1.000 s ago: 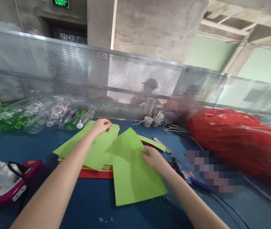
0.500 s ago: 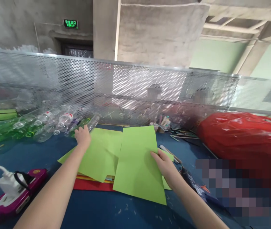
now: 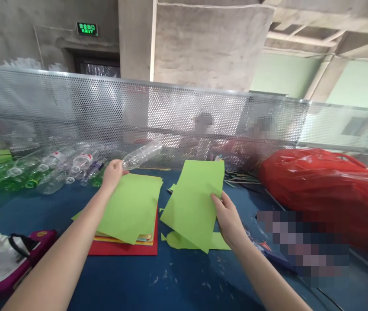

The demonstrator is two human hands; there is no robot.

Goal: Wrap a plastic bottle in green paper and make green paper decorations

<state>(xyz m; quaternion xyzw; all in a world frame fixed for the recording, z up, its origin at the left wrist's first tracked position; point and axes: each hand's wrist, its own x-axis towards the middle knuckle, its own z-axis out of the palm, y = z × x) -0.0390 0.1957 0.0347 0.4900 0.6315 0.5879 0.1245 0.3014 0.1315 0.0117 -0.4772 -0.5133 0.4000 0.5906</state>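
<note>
My left hand [image 3: 114, 173] is closed on one end of a clear plastic bottle [image 3: 143, 154], which points up to the right. Between the thumb and fingers of my right hand [image 3: 225, 211] is a green sheet [image 3: 195, 203], raised above the table. Below my left hand lies a stack of coloured paper [image 3: 132, 207], green on top, with yellow and red edges showing. Cut green pieces [image 3: 179, 241] lie flat on the blue table under the held sheet.
Clear and green bottles [image 3: 54, 172] lie at the left. A magenta power strip [image 3: 5, 268] with a white plug sits front left. A red plastic bag [image 3: 326, 190] fills the right side. Behind the table stands a perforated metal screen [image 3: 106, 103], with people beyond it.
My left hand has taken hold of the clear bottle and lifted it off the table. The green sheet in my right hand has moved up and turned, uncovering cut green pieces.
</note>
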